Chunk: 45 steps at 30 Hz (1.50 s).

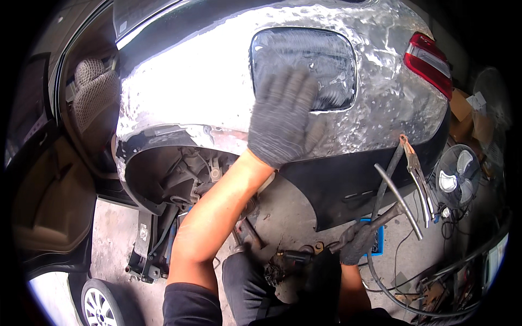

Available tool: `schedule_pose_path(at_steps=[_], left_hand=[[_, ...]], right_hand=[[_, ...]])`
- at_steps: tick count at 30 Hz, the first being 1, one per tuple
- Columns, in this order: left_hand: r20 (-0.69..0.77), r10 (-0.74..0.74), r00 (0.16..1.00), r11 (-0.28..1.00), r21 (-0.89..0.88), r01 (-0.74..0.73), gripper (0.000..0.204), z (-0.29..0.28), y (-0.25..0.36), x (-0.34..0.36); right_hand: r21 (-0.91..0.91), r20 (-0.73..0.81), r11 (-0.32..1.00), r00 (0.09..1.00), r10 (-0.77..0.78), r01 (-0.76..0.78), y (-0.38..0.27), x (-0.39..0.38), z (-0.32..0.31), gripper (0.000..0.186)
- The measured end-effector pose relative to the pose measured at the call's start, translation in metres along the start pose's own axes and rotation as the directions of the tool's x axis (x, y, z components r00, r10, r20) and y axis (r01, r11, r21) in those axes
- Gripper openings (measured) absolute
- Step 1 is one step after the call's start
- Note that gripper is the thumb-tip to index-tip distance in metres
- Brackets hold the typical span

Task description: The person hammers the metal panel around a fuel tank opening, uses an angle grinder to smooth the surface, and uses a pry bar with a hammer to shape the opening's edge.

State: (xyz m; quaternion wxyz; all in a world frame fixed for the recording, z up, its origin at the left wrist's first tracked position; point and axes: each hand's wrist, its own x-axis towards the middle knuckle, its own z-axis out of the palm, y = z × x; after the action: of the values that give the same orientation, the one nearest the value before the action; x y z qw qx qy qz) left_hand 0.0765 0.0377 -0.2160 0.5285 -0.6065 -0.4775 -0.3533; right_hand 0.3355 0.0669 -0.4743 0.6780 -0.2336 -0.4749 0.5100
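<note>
My left hand (pixel 283 117), in a dark grey knit glove, lies palm down with fingers stretched out on the bare metal rear fender (pixel 190 81) of a car. Its fingertips overlap the lower left of the dark, streaked fuel door (pixel 331 65); slight blur softens them. Lower right, my gloved right hand (pixel 359 247) is wrapped round the handle of a hammer (pixel 399 204) with a long, thin, slightly curved metal head. The hammer is held away from the car. Locking pliers (pixel 417 176) hang at the fender's lower edge, beside a thick cable.
The wheel arch (pixel 179 168) has no wheel in it. A red tail light (pixel 429 62) is at upper right, a fan (pixel 458 175) below it. A blue bin (pixel 379 239) stands behind my right hand. Cables (pixel 391 293) trail over the floor. At left is an open car door (pixel 49 190).
</note>
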Motion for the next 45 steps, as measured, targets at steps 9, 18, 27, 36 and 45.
schedule_pose_path(at_steps=[9, 18, 27, 36, 45], left_hand=[[-0.016, -0.362, 0.932, 0.851, 0.401, 0.338, 0.073, -0.040, -0.104, 0.018], [0.002, -0.368, 0.930, 0.845, 0.417, 0.334, 0.087, -0.036, -0.114, 0.032], [0.040, -0.398, 0.916, 0.793, 0.518, 0.322, 0.083, -0.037, -0.101, 0.036], [0.063, -0.385, 0.921, 0.795, 0.530, 0.296, 0.083, -0.036, -0.099, 0.038], [0.063, -0.381, 0.923, 0.793, 0.536, 0.291, 0.082, -0.036, -0.101, 0.039]], right_hand=[[0.308, -0.234, 0.720, 0.684, 0.691, -0.622, 0.043, -0.089, -0.087, 0.025], [0.129, -0.083, 0.444, 0.436, 0.896, -0.887, 0.078, -0.124, -0.099, 0.024], [-0.027, 0.018, 0.322, 0.321, 0.947, -0.947, 0.099, -0.136, -0.107, 0.023], [-0.114, 0.043, 0.286, 0.283, 0.958, -0.951, 0.107, -0.147, -0.118, 0.021], [-0.168, 0.047, 0.265, 0.261, 0.964, -0.949, 0.112, -0.151, -0.123, 0.022]])
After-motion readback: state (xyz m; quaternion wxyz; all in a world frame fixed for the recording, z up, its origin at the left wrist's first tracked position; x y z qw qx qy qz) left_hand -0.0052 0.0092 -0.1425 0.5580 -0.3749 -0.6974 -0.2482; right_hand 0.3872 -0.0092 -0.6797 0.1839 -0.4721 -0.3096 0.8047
